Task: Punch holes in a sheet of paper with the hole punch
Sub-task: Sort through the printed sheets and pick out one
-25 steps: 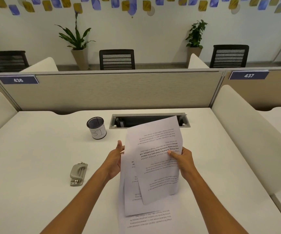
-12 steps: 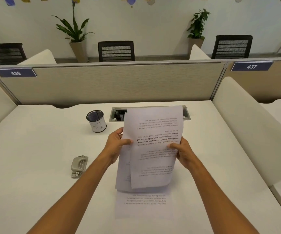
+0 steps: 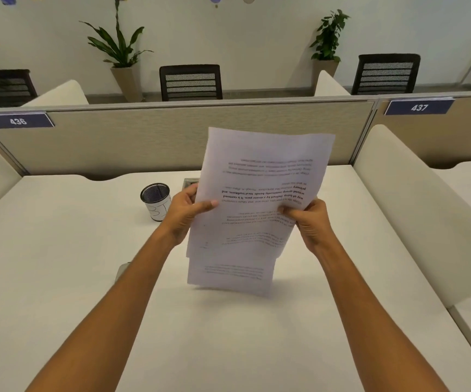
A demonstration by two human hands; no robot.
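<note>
Now, in the head view, both hands hold a small stack of printed sheets upright above the white desk. The left hand pinches the stack's left edge, thumb across the front and fingers behind; the right hand clamps the right edge the same way. The print reads upside down to the camera. Compared with a second ago, the sheets are squared closer together instead of fanned, and the stack is raised higher, its top edge now crossing the beige partition; the page that lay flat on the desk half a second ago is no longer there, and a lower sheet hangs below the front one. The hole punch sits on the desk to the left, now almost wholly hidden behind the left forearm, only a grey corner showing. A mesh pen cup with a white label stands just left of the left hand, unmoved. The cable slot peeks out beside the paper.
</note>
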